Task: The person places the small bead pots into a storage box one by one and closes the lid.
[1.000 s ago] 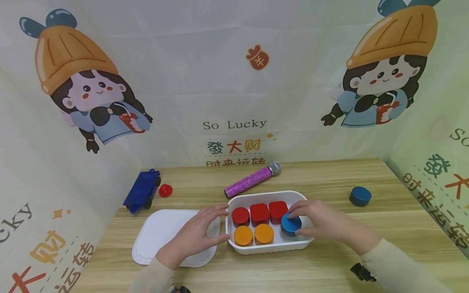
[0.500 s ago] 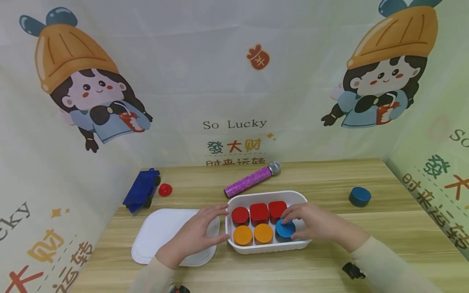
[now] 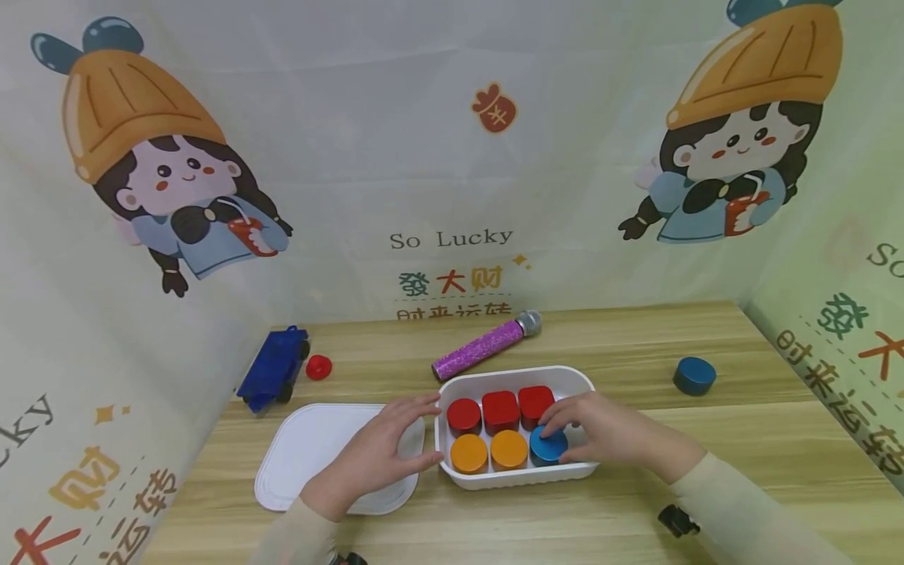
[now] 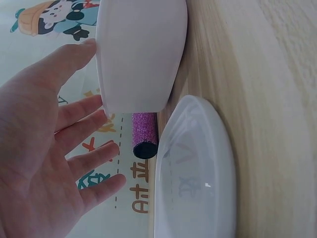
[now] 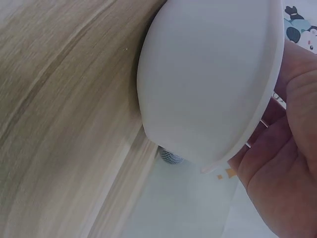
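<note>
A white plastic container holds two rows of blocks. At the back are a red round block and two red rounded-square blocks. In front sit two orange round blocks and a blue round block. My right hand reaches over the right rim and holds the blue block between thumb and fingers, beside the orange ones. My left hand spreads thumb and fingers at the container's left end, with fingertips right at the rim. In the right wrist view, the container wall hides my right fingertips.
A white lid lies left of the container, partly under my left forearm. Behind stands a purple glittery microphone. At the far left are a blue toy car and a small red piece. Another blue round block sits far right.
My right hand has shifted the blue block left inside the container, up beside the orange ones. It moved mostly in the first half second. My left hand has stayed at the rim.
</note>
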`<state>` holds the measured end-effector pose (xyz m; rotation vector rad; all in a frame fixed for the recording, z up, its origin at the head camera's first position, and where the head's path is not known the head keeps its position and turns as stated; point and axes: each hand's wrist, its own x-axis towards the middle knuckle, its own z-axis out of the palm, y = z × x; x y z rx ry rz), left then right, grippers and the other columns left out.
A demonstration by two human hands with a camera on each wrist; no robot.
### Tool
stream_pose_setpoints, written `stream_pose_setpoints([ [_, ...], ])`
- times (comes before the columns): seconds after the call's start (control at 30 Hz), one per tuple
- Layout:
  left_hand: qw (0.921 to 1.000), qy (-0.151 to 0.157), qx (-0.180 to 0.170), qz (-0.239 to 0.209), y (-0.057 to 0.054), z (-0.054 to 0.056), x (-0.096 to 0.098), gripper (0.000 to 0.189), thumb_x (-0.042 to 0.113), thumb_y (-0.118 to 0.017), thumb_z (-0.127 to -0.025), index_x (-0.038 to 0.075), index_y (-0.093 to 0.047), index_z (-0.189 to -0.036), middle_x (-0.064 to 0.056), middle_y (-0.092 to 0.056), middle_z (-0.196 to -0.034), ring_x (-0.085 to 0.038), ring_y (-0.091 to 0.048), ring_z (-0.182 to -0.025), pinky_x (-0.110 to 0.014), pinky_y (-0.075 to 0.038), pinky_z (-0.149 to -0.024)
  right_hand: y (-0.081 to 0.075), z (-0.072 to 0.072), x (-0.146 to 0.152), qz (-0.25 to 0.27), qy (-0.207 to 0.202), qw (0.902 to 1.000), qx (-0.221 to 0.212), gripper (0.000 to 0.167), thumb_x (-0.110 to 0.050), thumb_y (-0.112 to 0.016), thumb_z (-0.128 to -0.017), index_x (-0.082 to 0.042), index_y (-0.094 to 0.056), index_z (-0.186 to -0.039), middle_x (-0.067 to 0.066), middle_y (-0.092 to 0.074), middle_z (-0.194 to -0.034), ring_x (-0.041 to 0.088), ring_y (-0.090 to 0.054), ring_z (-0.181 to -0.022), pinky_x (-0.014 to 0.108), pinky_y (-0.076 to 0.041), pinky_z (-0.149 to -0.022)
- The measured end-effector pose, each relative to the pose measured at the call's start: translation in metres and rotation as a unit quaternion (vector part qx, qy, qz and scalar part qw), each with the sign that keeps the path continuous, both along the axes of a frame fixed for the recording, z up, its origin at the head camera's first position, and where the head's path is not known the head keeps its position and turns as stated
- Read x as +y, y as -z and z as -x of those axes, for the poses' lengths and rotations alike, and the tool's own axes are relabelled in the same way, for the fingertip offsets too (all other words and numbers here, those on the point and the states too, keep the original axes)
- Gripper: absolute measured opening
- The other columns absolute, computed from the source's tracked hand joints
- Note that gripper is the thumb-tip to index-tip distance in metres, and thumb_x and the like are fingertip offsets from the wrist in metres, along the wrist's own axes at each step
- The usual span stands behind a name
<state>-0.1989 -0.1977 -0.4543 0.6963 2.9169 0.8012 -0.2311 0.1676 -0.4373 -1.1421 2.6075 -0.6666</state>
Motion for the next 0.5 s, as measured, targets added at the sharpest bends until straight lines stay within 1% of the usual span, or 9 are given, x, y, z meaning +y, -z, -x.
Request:
stream_pose_setpoints([
  [0.17,1.0,-0.002,-0.001,-0.001,0.001,0.0,0.0,0.064,0.051,-0.078,-0.088,0.025,-0.06,-0.144,0.006,-0.047,-0.161,-0.028,-0.043,-0.149,-0.061,-0.039,-0.119,-0.002,-0.001,0.002,0.005,-0.001,1.0,-0.001,0.03,-0.02,-0.086,-0.085,-0.02,-0.079,-0.114,0.002,-0.074,-0.126,0.027,-0.068,-0.121,0.048,-0.057,-0.103],
  [0.27,1.0,-0.001,-0.002,-0.001,0.002,0.0,0.0,0.064,0.051,-0.078,-0.088,0.025,-0.06,-0.144,0.006,-0.047,-0.161,-0.028,-0.043,-0.149,-0.061,-0.039,-0.119,-0.005,-0.003,0.005,0.012,0.007,0.9999,-0.001,0.029,-0.02,-0.086,-0.085,-0.02,-0.079,-0.114,0.002,-0.073,-0.127,0.026,-0.068,-0.119,0.048,-0.057,-0.102],
  [0.4,1.0,-0.002,0.001,-0.002,0.002,0.0,-0.001,0.064,0.05,-0.078,-0.088,0.025,-0.06,-0.144,0.006,-0.047,-0.161,-0.028,-0.044,-0.148,-0.061,-0.039,-0.119,-0.006,-0.001,0.013,0.045,0.026,0.9986,0.01,0.028,-0.019,-0.084,-0.087,-0.019,-0.078,-0.114,0.001,-0.073,-0.125,0.025,-0.068,-0.116,0.048,-0.059,-0.099],
  [0.5,1.0,0.0,0.001,-0.004,0.002,0.0,-0.001,0.064,0.05,-0.078,-0.088,0.025,-0.061,-0.144,0.006,-0.048,-0.16,-0.028,-0.044,-0.148,-0.061,-0.04,-0.119,-0.005,0.0,0.022,0.075,0.046,0.9956,0.033,0.026,-0.018,-0.082,-0.089,-0.015,-0.078,-0.114,0.004,-0.073,-0.123,0.029,-0.068,-0.115,0.05,-0.06,-0.097],
])
